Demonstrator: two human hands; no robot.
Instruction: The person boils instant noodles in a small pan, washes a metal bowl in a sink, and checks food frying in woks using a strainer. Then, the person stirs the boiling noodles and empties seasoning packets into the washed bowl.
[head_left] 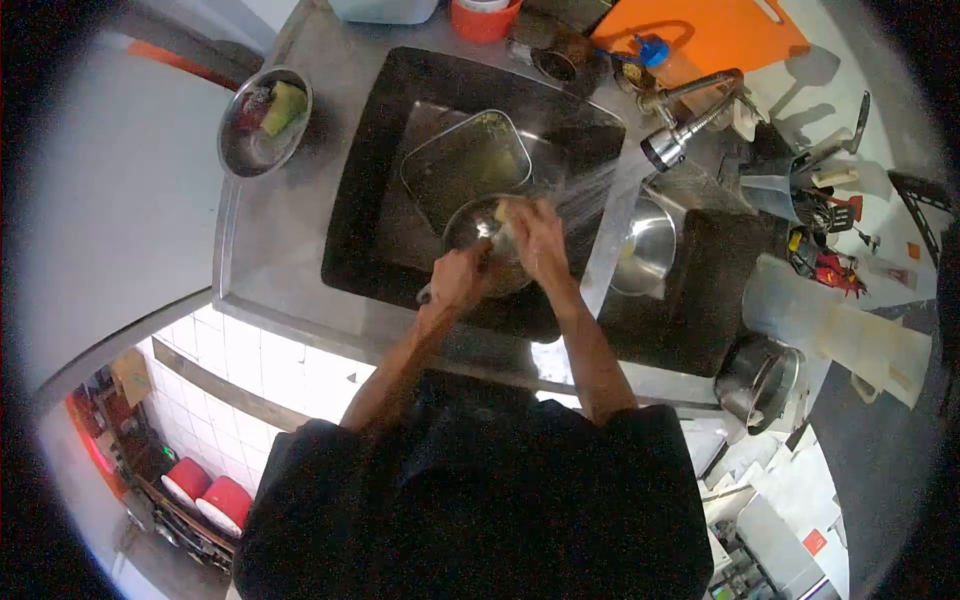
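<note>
Over the left basin of the sink (350,230), a round shiny metal pan (465,225) is tilted between my hands. My left hand (460,280) is closed at the pan's near side, and what looks like a handle end pokes out beside the wrist. Inside the pan, my right hand (538,240) is closed on a small pale yellow sponge (502,212), slightly blurred. Water sprays from the faucet head (665,150) toward my right hand. Behind the pan lies a rectangular metal tray (415,165), with greenish residue and partly hidden.
A metal bowl (230,150) with green and red items stands on the left counter. Another metal bowl (650,250) sits in the right basin. An orange board (690,30), utensils (835,210), clear plastic containers (790,300) and a dark pot (745,385) line the right side.
</note>
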